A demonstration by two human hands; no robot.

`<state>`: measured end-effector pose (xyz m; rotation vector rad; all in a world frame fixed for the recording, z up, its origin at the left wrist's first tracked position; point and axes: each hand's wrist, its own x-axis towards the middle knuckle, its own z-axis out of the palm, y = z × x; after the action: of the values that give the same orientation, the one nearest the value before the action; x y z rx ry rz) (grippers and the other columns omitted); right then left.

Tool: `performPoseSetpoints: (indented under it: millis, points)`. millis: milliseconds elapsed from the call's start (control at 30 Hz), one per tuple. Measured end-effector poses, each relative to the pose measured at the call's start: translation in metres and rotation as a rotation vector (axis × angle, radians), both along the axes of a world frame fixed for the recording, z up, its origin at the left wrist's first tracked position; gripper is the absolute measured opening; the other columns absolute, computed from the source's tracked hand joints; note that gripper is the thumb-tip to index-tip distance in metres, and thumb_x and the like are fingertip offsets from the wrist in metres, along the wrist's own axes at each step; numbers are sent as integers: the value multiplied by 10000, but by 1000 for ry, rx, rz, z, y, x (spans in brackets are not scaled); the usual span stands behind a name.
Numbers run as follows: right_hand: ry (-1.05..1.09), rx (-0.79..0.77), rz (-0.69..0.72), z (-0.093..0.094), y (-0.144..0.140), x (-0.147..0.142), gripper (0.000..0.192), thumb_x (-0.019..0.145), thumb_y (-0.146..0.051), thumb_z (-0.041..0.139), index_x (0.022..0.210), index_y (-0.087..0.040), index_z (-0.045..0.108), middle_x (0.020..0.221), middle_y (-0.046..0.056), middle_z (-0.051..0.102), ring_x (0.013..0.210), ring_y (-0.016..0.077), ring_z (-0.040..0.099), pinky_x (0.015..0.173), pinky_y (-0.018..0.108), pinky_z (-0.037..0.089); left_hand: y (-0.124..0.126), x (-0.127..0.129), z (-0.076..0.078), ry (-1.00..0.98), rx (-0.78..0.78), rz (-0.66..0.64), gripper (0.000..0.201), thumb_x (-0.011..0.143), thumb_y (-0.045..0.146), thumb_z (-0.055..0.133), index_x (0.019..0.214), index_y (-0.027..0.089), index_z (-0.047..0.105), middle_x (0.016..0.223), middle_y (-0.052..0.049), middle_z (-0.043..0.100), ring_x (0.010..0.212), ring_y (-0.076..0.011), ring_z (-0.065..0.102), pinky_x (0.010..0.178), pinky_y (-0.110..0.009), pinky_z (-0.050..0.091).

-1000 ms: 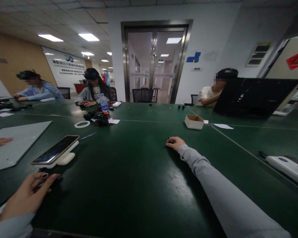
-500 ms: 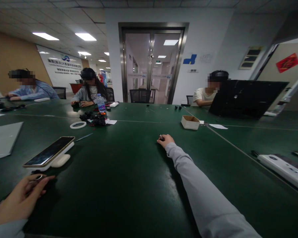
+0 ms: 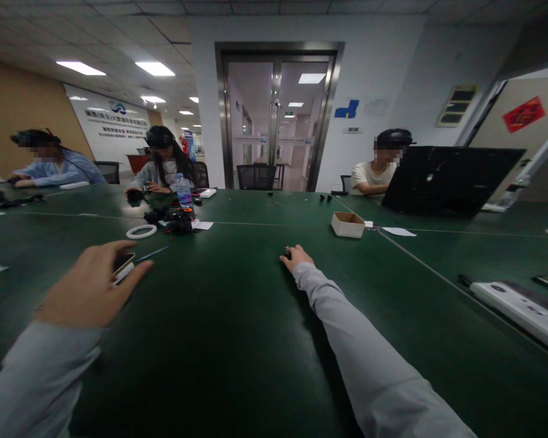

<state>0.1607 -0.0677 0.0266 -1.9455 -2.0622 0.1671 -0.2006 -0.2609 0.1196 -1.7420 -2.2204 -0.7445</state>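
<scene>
My left hand is raised over the left part of the green table, palm down, thumb and fingers spread apart. Between them shows the end of a phone with something white under it; the hand hides the rest, and whether it touches the phone I cannot tell. No held thing is visible in this hand. Farther forward, near the middle, my right hand rests at the tabletop with its fingers closed on a small dark object, too small to name. A thin pointed stick lies just beyond my left hand.
A white ring, a tangle of black gear and a water bottle are ahead on the left. An open box stands ahead right. A white device and a black monitor are at right. Several people sit opposite.
My left hand has moved forward and right from the table's near left to over the phone, and its fingers have spread. My right hand has shifted slightly left, its fingers still closed.
</scene>
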Motion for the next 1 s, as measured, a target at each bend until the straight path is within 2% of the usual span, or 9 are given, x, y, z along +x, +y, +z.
performPoseSetpoints:
  millis: [67,133,200,267,333,500,700,867,1000]
  points:
    - [-8,-12,12,1,1,-11,377,793,-463,486,1018,-177,585,1044,83,476,866,183,546,716,270,408,35,61,23,71,-28,-309,454,759,540,407,1087,232,470,1028,-23,511,739,-154,543,734,-320,432]
    - [-9,-19,40,0,3,-23,371,794,-464,484,1011,-181,587,1051,85,476,874,189,546,726,280,409,78,112,21,97,-95,-522,389,766,460,449,1075,229,503,1030,-42,526,836,-179,551,794,-315,414]
    - [-11,-9,71,-1,5,-33,365,795,-465,481,1004,-184,586,1055,86,477,891,195,541,747,290,406,122,150,-1,76,-219,-606,364,760,373,483,1098,240,509,1072,-66,520,917,-204,546,828,-322,401]
    - [-19,16,95,-3,5,-41,377,790,-474,485,1022,-192,577,1064,90,479,918,209,526,765,304,401,159,176,-28,-34,-322,-555,404,748,350,506,1136,238,498,1100,-102,516,963,-239,537,835,-351,399]
    - [-32,40,106,-5,6,-45,395,777,-479,504,1051,-201,564,1079,97,479,950,230,504,774,322,397,184,193,-52,-176,-312,-541,371,733,332,536,1087,222,540,1064,-114,550,968,-246,538,837,-351,399]
    - [-26,52,97,-10,7,-42,378,769,-446,528,1065,-215,572,1077,107,489,960,247,472,779,333,385,206,209,-91,-523,-149,-505,139,687,256,603,823,241,628,806,-38,629,772,-180,580,738,-289,436]
    - [81,78,92,-11,12,-38,351,688,-453,614,957,-228,640,984,77,543,938,222,488,798,309,388,218,194,-120,-1030,-56,-532,125,666,229,624,777,173,611,637,0,587,533,-98,556,577,-232,476]
    - [390,140,120,-17,18,-35,279,675,-340,653,926,-221,632,848,22,616,813,152,561,773,269,431,228,193,-124,-1262,-9,-586,202,601,260,683,748,140,614,638,-12,599,556,-96,563,584,-231,488]
    - [848,108,103,-22,24,-31,279,689,-267,632,955,-193,600,684,-15,604,564,103,570,578,236,485,232,203,-117,-1375,-29,-548,296,559,336,718,735,113,634,570,-22,588,533,-98,542,561,-235,472]
